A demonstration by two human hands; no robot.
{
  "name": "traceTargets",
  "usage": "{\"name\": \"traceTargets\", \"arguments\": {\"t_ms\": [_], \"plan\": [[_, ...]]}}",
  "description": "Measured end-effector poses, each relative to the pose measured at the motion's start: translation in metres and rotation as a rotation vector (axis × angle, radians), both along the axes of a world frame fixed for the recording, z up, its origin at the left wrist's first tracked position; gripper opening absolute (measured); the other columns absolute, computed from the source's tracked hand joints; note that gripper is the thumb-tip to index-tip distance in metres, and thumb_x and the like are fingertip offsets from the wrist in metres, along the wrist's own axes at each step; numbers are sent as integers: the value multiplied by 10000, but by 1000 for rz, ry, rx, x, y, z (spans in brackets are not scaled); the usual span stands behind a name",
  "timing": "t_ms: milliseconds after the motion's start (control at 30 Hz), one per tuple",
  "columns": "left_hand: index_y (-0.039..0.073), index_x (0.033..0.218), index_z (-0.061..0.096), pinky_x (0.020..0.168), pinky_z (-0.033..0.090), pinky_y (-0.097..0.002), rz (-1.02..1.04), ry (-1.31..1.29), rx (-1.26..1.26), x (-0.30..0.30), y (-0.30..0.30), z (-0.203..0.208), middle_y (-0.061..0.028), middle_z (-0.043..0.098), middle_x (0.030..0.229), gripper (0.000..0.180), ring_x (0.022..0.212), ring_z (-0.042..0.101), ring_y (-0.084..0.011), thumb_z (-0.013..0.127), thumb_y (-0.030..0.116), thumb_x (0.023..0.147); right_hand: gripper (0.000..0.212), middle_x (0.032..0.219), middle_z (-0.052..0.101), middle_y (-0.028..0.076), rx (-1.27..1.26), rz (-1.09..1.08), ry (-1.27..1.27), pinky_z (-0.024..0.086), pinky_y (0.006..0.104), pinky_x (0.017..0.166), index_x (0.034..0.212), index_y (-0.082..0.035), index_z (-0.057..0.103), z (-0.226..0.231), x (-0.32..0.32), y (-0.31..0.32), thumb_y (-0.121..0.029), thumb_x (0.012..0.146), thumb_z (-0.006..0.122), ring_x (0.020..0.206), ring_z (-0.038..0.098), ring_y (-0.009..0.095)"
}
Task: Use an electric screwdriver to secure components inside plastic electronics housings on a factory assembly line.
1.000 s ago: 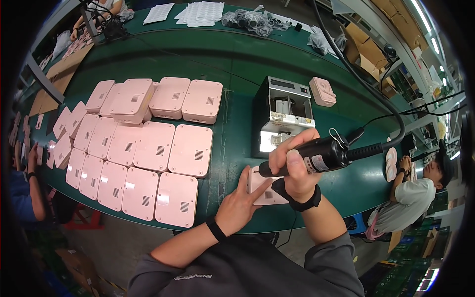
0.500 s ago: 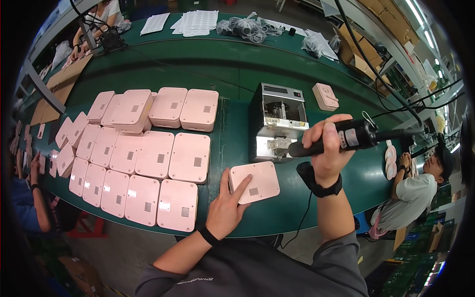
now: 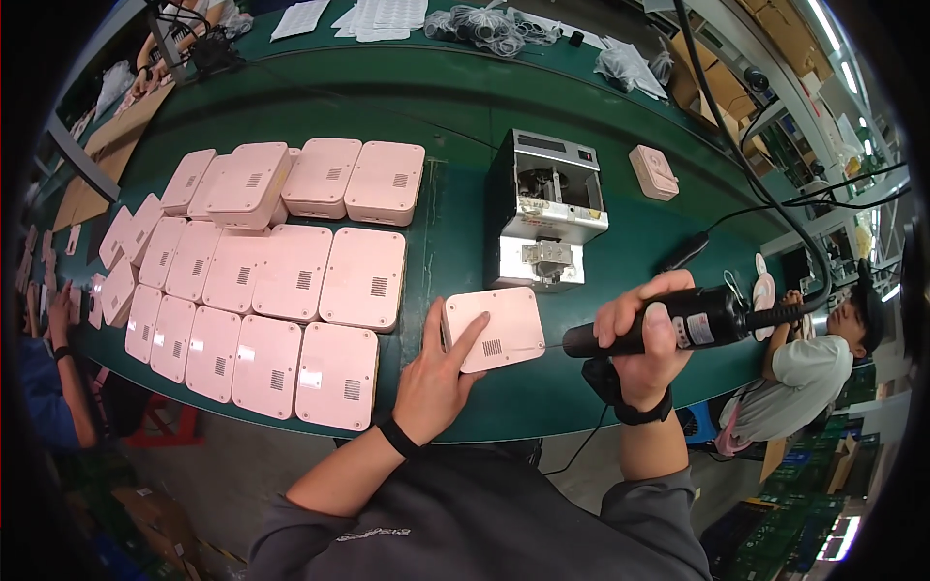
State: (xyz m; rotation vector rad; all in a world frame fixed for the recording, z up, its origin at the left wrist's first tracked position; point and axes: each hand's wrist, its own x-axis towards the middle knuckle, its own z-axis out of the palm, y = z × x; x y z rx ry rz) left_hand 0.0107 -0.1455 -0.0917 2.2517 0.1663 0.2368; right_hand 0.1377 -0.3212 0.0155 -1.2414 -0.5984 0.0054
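A pale pink square plastic box (image 3: 513,324), with a slotted vent and corner holes on its upper face, lies on the green bench in front of me. My left hand (image 3: 433,392) grips its left side, one finger pressing on top. My right hand (image 3: 647,353) is wrapped around a black electric screwdriver (image 3: 705,318), held almost level. Its thin bit reaches the box's lower right corner; whether it sits in the hole there is too small to tell. Just behind the box stands a metal screw feeder (image 3: 554,218) with an open front.
Rows of similar pink boxes (image 3: 363,276) cover the bench at left, some stacked. Another small pink device (image 3: 654,172) lies right of the feeder, near a black corded tool (image 3: 686,252). A thick cable hangs at right. Co-workers sit at both sides.
My right hand has brought the screwdriver from the feeder's front down to the pink box's lower right corner. My left hand has stayed on the box. The whole view has shifted slightly.
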Motion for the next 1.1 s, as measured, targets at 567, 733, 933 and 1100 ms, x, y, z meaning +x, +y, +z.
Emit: {"name": "traceTargets", "arguments": {"t_ms": [567, 733, 933, 1100], "plan": [[249, 1449, 454, 821, 578, -449, -3, 0, 5, 2, 2, -2, -290, 247, 1518, 781, 1102, 605, -461, 783, 84, 760, 227, 671, 511, 92, -8, 24, 5, 460, 340, 504, 998, -55, 418, -27, 0, 0, -171, 899, 587, 494, 467, 171], [256, 1448, 456, 818, 581, -448, -9, 24, 9, 2, 1, -1, -288, 248, 1518, 780, 1098, 610, -455, 783, 88, 759, 183, 678, 520, 94, -53, 9, -7, 459, 343, 501, 1011, -46, 436, -8, 14, 12, -147, 915, 555, 500, 483, 176], [257, 1447, 458, 818, 581, -446, -15, 22, 13, 3, 1, 2, -290, 249, 1516, 775, 1094, 614, -451, 781, 93, 762, 164, 673, 520, 92, 81, -163, -160, 459, 343, 495, 1026, -39, 449, 7, 54, 34, -150, 935, 527, 492, 486, 179], [258, 1446, 458, 816, 581, -447, -12, 12, 12, 2, 2, 0, -294, 251, 1512, 770, 1093, 615, -449, 779, 95, 764, 191, 679, 516, 88, -73, -102, -138, 468, 345, 515, 1040, -43, 445, 11, 50, 36, -170, 933, 540, 504, 498, 183]]}}
